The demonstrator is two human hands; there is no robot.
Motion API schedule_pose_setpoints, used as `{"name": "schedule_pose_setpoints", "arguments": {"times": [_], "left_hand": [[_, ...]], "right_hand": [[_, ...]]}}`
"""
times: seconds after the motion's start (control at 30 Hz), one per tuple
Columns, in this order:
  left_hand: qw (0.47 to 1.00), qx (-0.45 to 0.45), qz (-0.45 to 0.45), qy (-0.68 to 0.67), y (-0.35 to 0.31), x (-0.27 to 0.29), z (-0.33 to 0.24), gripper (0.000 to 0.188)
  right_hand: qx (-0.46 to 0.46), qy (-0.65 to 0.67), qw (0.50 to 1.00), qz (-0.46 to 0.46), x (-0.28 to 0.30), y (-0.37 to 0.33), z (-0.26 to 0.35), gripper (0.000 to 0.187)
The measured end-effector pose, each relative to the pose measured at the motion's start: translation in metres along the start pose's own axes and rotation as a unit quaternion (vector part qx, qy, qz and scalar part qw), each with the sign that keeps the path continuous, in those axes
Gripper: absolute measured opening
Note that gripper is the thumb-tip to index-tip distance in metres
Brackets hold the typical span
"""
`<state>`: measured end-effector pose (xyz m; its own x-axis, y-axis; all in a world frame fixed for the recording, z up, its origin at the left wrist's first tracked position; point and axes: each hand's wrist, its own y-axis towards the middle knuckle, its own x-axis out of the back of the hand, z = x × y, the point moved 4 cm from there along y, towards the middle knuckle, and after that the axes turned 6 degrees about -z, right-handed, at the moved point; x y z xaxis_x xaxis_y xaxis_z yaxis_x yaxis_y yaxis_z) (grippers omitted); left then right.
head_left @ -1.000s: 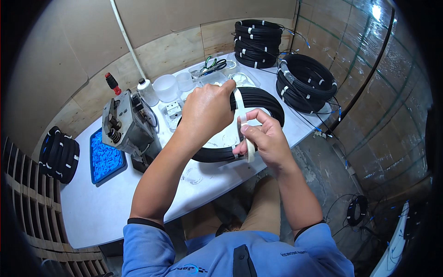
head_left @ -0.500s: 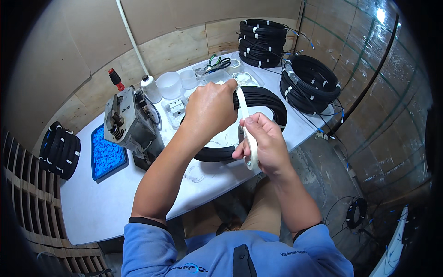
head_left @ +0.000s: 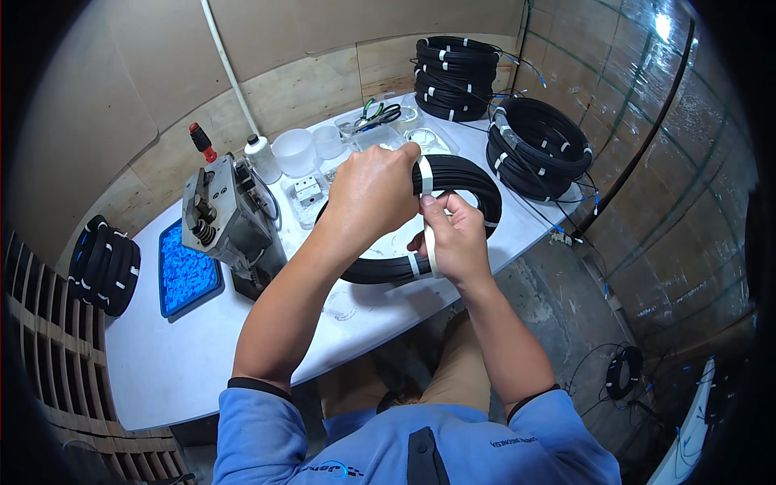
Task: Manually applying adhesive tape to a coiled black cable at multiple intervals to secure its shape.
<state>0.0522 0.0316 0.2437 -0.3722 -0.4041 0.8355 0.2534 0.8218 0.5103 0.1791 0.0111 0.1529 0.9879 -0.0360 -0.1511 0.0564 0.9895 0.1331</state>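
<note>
1. At the far left edge a small stack of black coils [head_left: 103,263] sits at the table's end; a nudge could tip it off.
2. The blue tray of small parts [head_left: 188,275] lies just beside the grey metal bench machine [head_left: 229,218]; a swinging elbow could scatter the pieces.
3. Centre frame, the left hand [head_left: 373,194] is closed over the top of the black cable coil [head_left: 453,212], which is partly lifted off the white table [head_left: 186,356]. If that grip loosens, I judge the loops would spring apart.
4. The right hand [head_left: 453,238] pinches a white tie strip [head_left: 429,242] against the coil, the two hands close together. The strip could slip or twist and bind only some of the turns.
5. Upper right, the stacks of finished coils [head_left: 537,145] lie near the table's edge, with loose ends trailing that could snag.
</note>
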Motion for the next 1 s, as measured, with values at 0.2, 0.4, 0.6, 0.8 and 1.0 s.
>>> {"name": "schedule_pose_setpoints", "arguments": {"times": [0.2, 0.4, 0.6, 0.8, 1.0], "left_hand": [[1.000, -0.007, 0.000, 0.003, 0.000, 0.001, -0.004, 0.029], [1.000, -0.011, 0.015, 0.009, 0.000, 0.002, -0.005, 0.033], [1.000, -0.002, -0.016, 0.020, -0.001, 0.001, -0.003, 0.033], [0.999, -0.043, -0.009, 0.018, -0.013, -0.004, -0.013, 0.030], [0.999, -0.028, 0.025, -0.009, 0.009, 0.004, 0.006, 0.057]], "right_hand": [[0.074, -0.046, 0.996, -0.031, 0.004, 0.005, -0.005, 0.030], [0.130, -0.074, 0.986, -0.078, 0.002, 0.005, -0.005, 0.031], [0.178, -0.148, 0.967, -0.102, 0.004, 0.016, -0.004, 0.031], [0.193, -0.323, 0.919, -0.120, 0.034, 0.014, -0.056, 0.024], [0.253, -0.157, 0.947, -0.121, 0.052, -0.017, -0.018, 0.031]]}}
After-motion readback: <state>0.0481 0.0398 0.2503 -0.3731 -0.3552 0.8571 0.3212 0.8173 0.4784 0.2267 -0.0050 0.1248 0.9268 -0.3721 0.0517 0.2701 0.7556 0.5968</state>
